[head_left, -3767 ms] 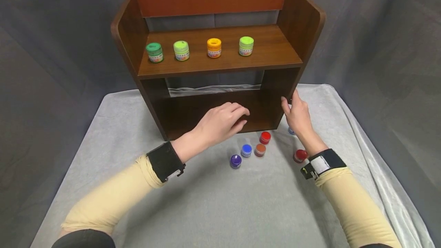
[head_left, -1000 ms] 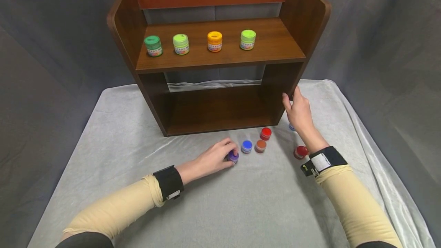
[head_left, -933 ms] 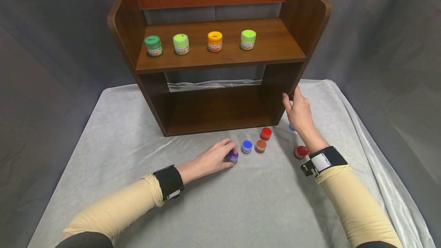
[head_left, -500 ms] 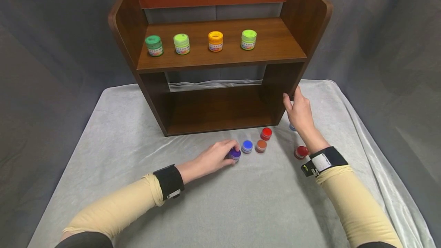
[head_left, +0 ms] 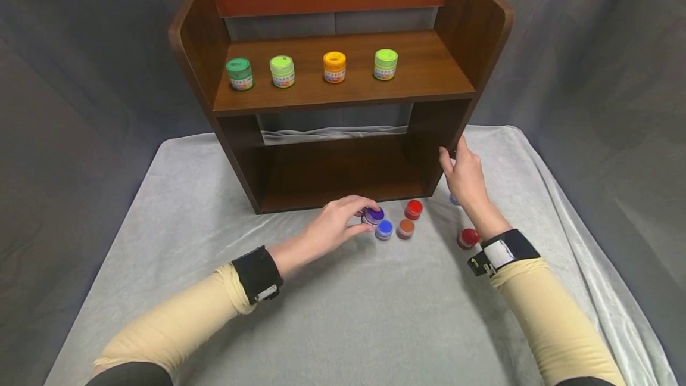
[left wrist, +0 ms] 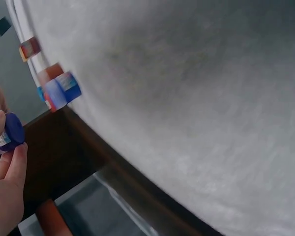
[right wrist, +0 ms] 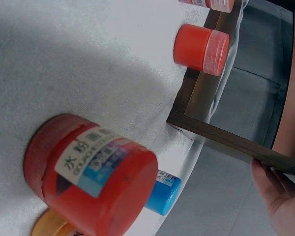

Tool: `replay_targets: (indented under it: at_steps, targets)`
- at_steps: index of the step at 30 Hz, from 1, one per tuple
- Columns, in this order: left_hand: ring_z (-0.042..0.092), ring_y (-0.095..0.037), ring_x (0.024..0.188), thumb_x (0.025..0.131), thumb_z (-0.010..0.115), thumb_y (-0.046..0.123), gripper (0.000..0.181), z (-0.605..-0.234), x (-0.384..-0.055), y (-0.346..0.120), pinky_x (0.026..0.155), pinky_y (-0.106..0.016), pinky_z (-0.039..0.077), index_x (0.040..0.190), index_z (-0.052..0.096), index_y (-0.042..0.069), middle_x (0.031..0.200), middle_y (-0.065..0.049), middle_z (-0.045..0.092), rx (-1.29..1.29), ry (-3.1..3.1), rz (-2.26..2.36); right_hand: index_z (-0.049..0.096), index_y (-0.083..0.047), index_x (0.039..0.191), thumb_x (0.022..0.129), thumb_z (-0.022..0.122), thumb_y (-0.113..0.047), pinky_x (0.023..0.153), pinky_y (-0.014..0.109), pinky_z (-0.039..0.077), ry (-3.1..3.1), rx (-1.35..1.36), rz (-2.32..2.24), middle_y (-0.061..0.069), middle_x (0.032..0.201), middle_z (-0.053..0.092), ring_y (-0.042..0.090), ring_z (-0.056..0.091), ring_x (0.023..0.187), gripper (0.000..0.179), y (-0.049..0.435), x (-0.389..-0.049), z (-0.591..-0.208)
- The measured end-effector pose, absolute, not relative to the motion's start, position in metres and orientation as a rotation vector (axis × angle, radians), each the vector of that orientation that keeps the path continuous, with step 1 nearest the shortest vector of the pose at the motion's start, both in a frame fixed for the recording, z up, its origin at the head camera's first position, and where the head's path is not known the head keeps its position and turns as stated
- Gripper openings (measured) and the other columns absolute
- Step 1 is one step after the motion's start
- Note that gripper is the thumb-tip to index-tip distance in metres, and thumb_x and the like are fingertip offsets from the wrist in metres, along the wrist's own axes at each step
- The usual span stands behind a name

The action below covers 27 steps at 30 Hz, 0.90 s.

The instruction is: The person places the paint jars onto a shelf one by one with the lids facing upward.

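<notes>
My left hand (head_left: 333,222) pinches a purple paint jar (head_left: 374,215) between thumb and fingers, just in front of the lower shelf's edge. In the left wrist view the same purple jar (left wrist: 14,132) shows at the far left, held by the fingertips. My right hand (head_left: 466,179) grips the right side panel of a brown wooden shelf unit (head_left: 412,46), with the thumb on the panel's inner side. On the upper board stand a dark green jar (head_left: 240,74), two light green jars (head_left: 282,72) (head_left: 385,65) and an orange-yellow jar (head_left: 334,68).
By the unit's front right corner, a blue jar (head_left: 383,230), a brown-orange jar (head_left: 405,229) and a red jar (head_left: 413,209) sit close together on the grey cloth. A dark red jar (head_left: 468,238) and a light blue jar (head_left: 454,199) are near my right wrist.
My left hand came down from in front of the lower shelf, took hold of the purple jar, and has moved it up towards the shelf unit. The right hand has kept its grip.
</notes>
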<state>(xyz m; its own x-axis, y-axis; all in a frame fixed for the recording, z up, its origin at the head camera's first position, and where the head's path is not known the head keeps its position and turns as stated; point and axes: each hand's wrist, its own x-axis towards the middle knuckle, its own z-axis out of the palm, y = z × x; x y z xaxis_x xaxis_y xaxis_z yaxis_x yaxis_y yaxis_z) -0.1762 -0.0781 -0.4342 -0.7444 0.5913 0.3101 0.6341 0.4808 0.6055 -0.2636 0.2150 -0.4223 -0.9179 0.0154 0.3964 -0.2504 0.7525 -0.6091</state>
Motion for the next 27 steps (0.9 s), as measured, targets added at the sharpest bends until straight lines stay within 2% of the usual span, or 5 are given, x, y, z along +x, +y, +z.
replay_targets:
  at_steps: [13, 19, 27]
  targets:
    - [0.069, -0.015, 0.111, 0.088, 0.074, 0.028, 0.045, -0.376, -0.191, -0.081, 0.097, -0.028, 0.054, 0.13, 0.063, 0.018, 0.129, -0.003, 0.067, -0.947, -2.588, -1.187, 0.048, 0.0, 0.129, 0.104, 0.049, -0.023, 0.098, 0.058, 0.051, -2.559, 0.178, 0.969, 0.028, 0.125, 0.066, 0.046, 0.066, 0.113, 0.035, 0.215, -0.263, -0.423]
    - [0.068, -0.016, 0.11, 0.086, 0.076, 0.027, 0.05, -0.355, -0.196, -0.08, 0.097, -0.03, 0.055, 0.132, 0.061, 0.015, 0.129, -0.005, 0.067, -0.947, -2.507, -1.151, 0.048, 0.0, 0.129, 0.103, 0.049, -0.023, 0.098, 0.058, 0.05, -2.55, 0.18, 0.969, 0.029, 0.123, 0.066, 0.046, 0.066, 0.112, 0.034, 0.215, -0.265, -0.424]
    - [0.068, -0.017, 0.111, 0.085, 0.077, 0.025, 0.051, -0.332, -0.201, -0.071, 0.098, -0.026, 0.054, 0.132, 0.061, 0.012, 0.129, -0.007, 0.067, -0.964, -2.388, -1.111, 0.046, -0.001, 0.131, 0.104, 0.048, -0.023, 0.099, 0.058, 0.05, -2.57, 0.175, 0.97, 0.028, 0.127, 0.065, 0.046, 0.065, 0.115, 0.035, 0.215, -0.264, -0.423]
